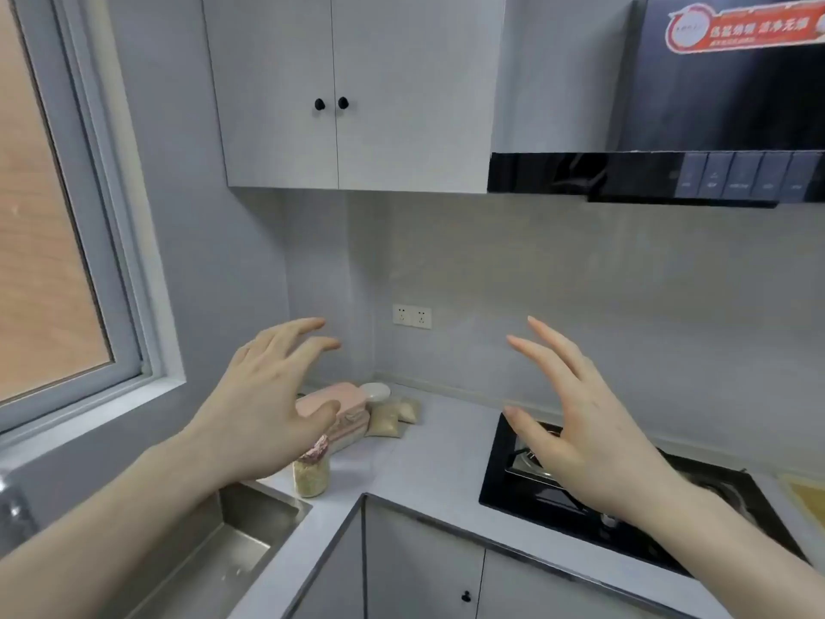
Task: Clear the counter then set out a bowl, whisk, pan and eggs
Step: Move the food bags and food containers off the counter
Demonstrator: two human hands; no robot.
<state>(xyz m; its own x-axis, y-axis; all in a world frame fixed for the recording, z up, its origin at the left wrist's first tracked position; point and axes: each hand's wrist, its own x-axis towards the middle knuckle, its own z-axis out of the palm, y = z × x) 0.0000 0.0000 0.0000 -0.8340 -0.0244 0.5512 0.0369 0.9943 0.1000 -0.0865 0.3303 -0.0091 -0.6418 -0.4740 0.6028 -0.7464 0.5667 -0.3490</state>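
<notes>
Sink (250, 547) at lower left, let into the grey surface (428, 457); left hand (263, 404) raised above it, fingers spread and loosely bent, holding nothing. Behind that hand, in the corner of the surface: a grain-filled jar (311, 475), a pink stack (343, 406) with a white bowl-like object (376, 390) just beside it, and two small grain packets (393, 417). Right hand (580, 422) raised over the black hob (580, 498), fingers straight and apart, empty.

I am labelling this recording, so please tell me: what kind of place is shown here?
Most likely a small home kitchen: a gas stove set into the counter, a range hood above it, and a steel sink.
</notes>
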